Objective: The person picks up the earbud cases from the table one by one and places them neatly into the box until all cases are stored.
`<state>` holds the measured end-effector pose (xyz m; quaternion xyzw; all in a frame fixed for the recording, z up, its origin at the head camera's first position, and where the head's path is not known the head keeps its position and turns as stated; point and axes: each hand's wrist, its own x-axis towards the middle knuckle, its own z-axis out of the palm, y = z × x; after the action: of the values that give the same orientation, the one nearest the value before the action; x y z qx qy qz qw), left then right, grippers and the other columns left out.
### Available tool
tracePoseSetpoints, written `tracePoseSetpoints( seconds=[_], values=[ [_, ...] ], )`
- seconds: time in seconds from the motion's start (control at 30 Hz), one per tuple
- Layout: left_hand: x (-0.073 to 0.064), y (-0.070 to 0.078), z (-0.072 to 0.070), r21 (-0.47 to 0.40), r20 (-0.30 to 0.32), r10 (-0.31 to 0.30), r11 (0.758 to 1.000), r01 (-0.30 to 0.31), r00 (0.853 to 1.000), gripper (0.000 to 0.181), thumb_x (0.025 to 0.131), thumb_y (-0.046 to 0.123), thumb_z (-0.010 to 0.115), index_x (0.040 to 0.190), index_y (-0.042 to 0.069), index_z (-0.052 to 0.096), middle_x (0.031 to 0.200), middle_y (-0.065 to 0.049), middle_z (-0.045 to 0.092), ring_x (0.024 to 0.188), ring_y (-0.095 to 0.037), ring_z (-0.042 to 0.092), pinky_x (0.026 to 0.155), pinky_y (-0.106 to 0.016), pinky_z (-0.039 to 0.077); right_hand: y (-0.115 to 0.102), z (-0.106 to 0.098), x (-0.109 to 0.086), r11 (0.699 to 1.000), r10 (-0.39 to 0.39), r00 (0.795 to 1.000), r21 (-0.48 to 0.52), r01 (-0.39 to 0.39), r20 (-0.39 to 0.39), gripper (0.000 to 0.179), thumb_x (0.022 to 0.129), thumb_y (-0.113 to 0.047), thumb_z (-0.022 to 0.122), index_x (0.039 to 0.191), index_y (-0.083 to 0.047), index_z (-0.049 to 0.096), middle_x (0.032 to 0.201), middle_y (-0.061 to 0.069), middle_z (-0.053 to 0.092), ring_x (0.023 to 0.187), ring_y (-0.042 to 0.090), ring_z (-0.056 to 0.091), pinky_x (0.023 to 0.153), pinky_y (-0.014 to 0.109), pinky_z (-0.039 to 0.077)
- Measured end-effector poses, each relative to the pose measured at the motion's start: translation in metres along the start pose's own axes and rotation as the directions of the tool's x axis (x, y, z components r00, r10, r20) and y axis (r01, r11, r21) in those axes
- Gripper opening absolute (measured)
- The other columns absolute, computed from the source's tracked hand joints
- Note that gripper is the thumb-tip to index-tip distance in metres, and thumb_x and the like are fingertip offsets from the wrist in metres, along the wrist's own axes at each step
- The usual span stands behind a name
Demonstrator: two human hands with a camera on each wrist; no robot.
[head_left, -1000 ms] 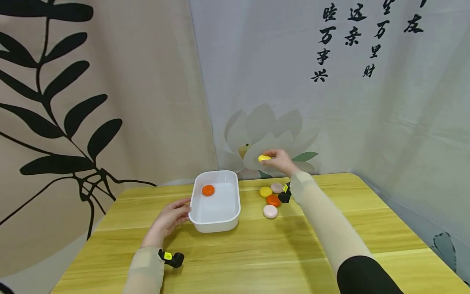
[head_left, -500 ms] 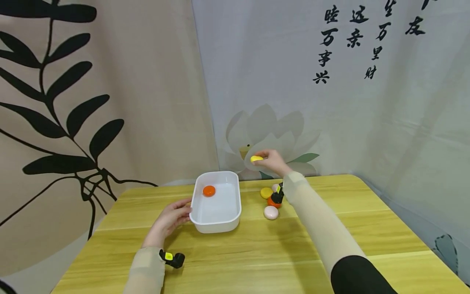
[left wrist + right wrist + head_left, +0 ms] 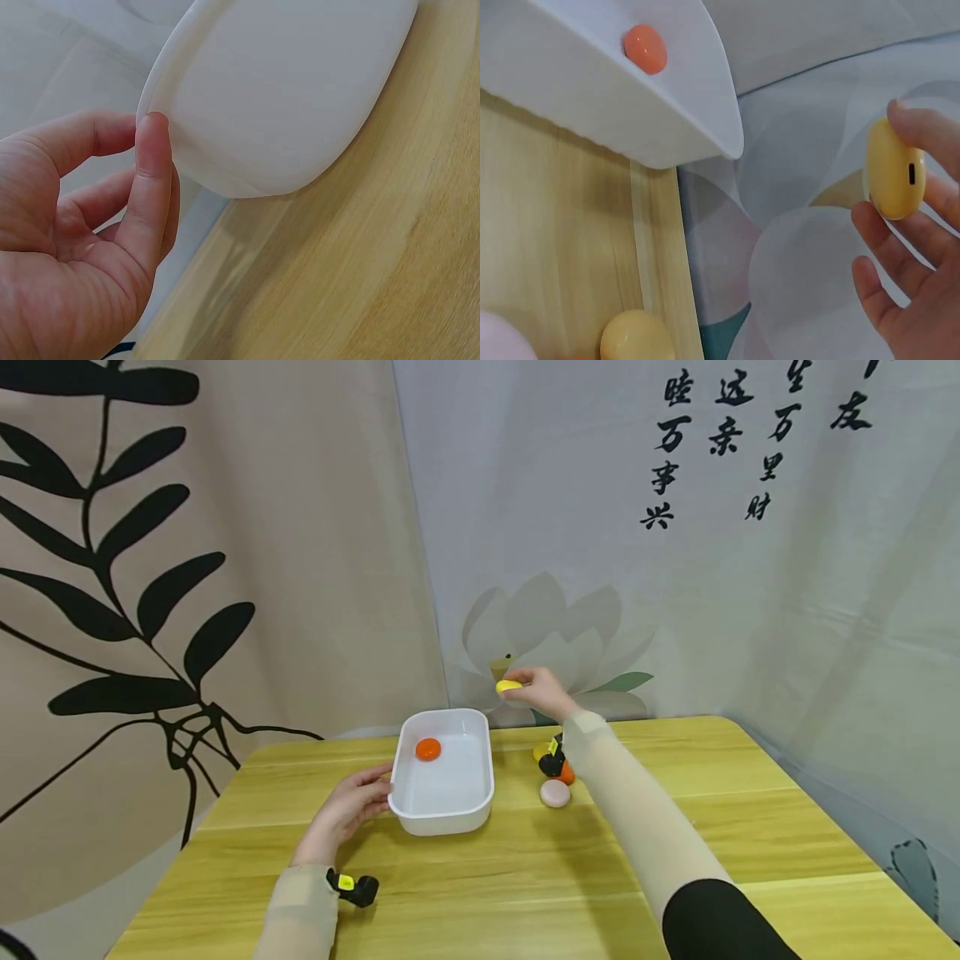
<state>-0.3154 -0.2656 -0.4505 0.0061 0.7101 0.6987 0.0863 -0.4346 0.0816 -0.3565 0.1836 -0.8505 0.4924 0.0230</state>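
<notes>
A white plastic tub [image 3: 450, 818] sits on the table, with one glossy orange disc [image 3: 428, 749] in its far left part. My left hand [image 3: 350, 803] pinches the tub's left rim between thumb and fingers, as the left wrist view shows. Higher up, beyond the tub's far right corner, my right hand [image 3: 543, 692] holds a rounded yellow disc [image 3: 891, 172] by its edge between thumb and fingertips. That disc has a small dark slot in its side. Right of the tub lie a pink disc [image 3: 555, 793], another orange disc [image 3: 567, 773] and a yellow disc [image 3: 539, 751], partly hidden by the right wrist camera.
The wooden table [image 3: 465, 893] ends at a far edge just behind the tub. A printed cloth [image 3: 337, 568] hangs behind it. Black cameras are strapped to both wrists, the left one [image 3: 365, 891] low over the table.
My right hand has moved left with the yellow disc, toward the tub. Its wrist now covers more of the loose discs. The left hand and tub stay in place.
</notes>
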Motion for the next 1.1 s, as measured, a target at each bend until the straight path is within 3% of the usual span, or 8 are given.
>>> tracePoseSetpoints(
  seconds=[0.5,1.1],
  values=[
    [0.000,-0.003,0.000,-0.001,-0.030,-0.009,1.000,0.009,1.000,0.049,0.095,0.002,0.058,0.141,-0.006,0.043,0.117,-0.028,0.057,0.078,-0.018,0.064,0.073,-0.025,0.056,-0.015,0.012,0.007,1.000,-0.010,1.000,0.009,0.010,-0.001,0.048,0.086,-0.016,0.074,0.127,0.003,0.060,0.124,0.016,0.062,0.107,0.027,0.059,0.090,0.034,0.049],
    [0.001,0.000,0.000,-0.025,-0.005,-0.005,1.000,0.005,1.000,0.051,0.096,0.002,0.057,0.143,-0.007,0.039,0.113,-0.023,0.060,0.081,-0.019,0.064,0.073,-0.024,0.056,-0.021,0.029,0.022,0.999,-0.040,0.999,0.039,0.038,0.037,0.043,0.084,-0.016,0.076,0.122,0.002,0.064,0.119,0.015,0.064,0.105,0.026,0.060,0.089,0.034,0.050]
  ],
)
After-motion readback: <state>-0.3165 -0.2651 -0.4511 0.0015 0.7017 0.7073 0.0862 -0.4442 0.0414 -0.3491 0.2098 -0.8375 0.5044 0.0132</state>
